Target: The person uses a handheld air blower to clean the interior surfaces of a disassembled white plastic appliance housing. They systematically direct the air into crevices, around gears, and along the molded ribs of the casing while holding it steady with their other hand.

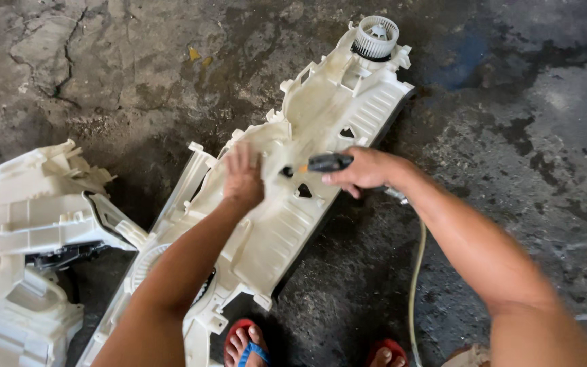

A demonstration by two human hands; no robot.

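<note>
Plastic housing (pixel 307 163), long and off-white, lies on the stained concrete floor (pixel 524 136), running from the lower left of the frame to the upper centre, where a round fan wheel (pixel 376 37) sits at its end. The left hand (pixel 242 178) rests flat on it, fingers spread. The right hand (pixel 361 170) has its grip closed around a dark nozzle tool (pixel 327 162) pointed at the housing; a pale hose (pixel 416 285) trails toward the bottom edge. 1 more white housing (pixel 22 224) lies at the left edge.
</note>
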